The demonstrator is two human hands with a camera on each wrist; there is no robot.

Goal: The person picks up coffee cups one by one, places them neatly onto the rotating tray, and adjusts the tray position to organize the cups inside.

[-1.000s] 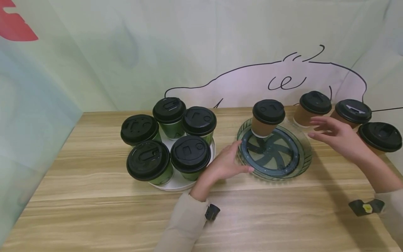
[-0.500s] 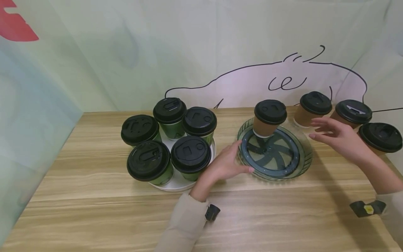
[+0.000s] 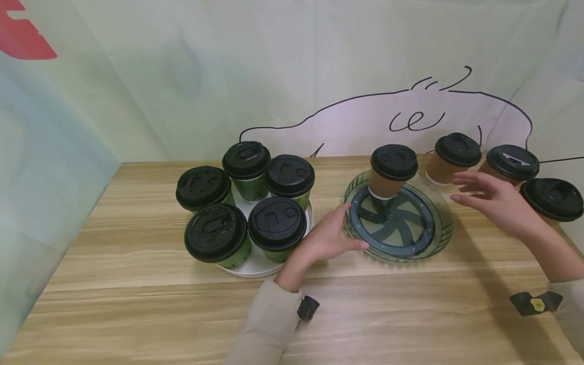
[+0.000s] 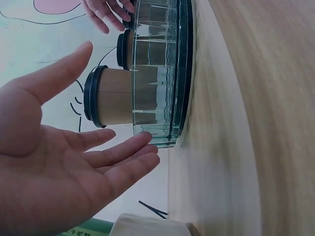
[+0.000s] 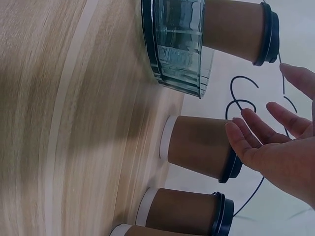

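Note:
A clear ribbed round tray (image 3: 443,234) with a dark blue pinwheel-like ring in its base lies on the table. One brown paper cup (image 3: 384,185) with a black lid stands upright inside it, toward the back. My left hand (image 3: 329,235) is at the tray's left side, thumb and fingers spread; in the left wrist view its fingertips (image 4: 143,137) are right at the clear wall. My right hand (image 3: 497,203) hovers with fingers extended and nothing in its grasp, to the right of the tray. In the right wrist view it overlaps the lid of another brown cup (image 5: 197,147).
Several green cups (image 3: 237,256) with black lids stand on a white round plate (image 3: 255,270) at the left, close to my left forearm. Three brown cups (image 3: 441,170) stand along the back right, behind my right hand. A printed cloth backdrop (image 3: 182,76) rises behind the wooden table (image 3: 137,304).
The brown cup in the tray has shifted slightly to the right. My right hand has drifted a little right as well; my left hand stays in place.

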